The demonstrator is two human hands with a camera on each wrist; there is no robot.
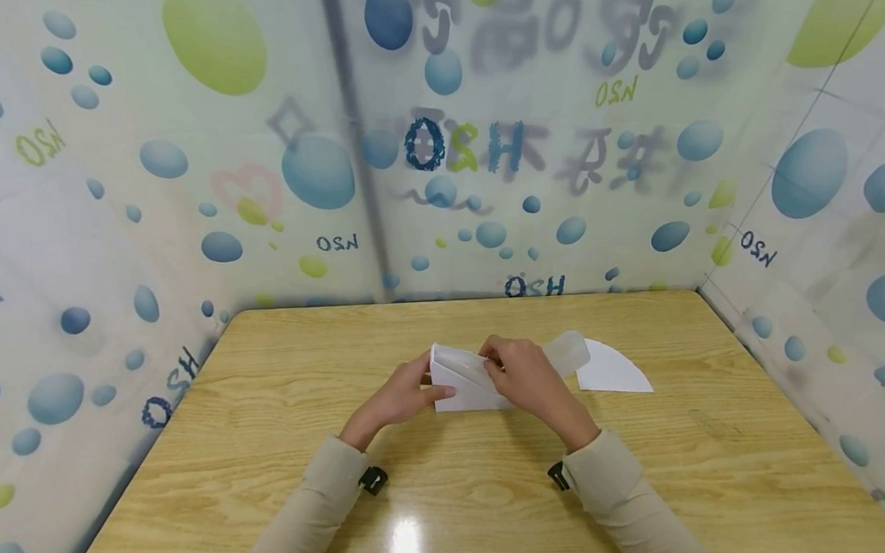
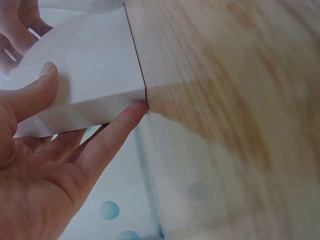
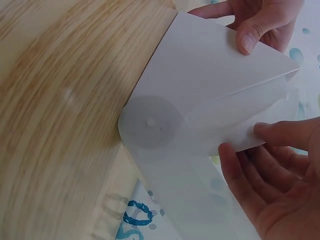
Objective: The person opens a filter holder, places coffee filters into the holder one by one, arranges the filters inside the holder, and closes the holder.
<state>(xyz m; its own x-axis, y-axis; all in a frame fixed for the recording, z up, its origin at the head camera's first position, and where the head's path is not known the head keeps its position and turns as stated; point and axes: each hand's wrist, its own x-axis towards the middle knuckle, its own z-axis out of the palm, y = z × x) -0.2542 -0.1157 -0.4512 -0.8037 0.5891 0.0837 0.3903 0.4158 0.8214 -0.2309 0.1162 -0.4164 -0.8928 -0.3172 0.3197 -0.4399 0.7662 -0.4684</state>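
A flat white box (image 1: 467,399) with a slanted top edge stands on the wooden table (image 1: 454,493). My left hand (image 1: 402,393) grips its left end, thumb on the front face and fingers round the side, one fingertip at the bottom corner in the left wrist view. Across the slanted opening lies a translucent plastic piece (image 3: 245,112), whose upper edge my right hand (image 1: 526,376) pinches between thumb and fingers. A translucent strip (image 3: 180,185) runs out from the box's lower corner, where a rounded end with a small central dot (image 3: 150,122) overlaps the white face.
A white quarter-circle piece (image 1: 611,369) lies on the table to the right, partly behind the translucent strip. A patterned curtain (image 1: 486,249) with blue and green spots encloses the table at the back and both sides.
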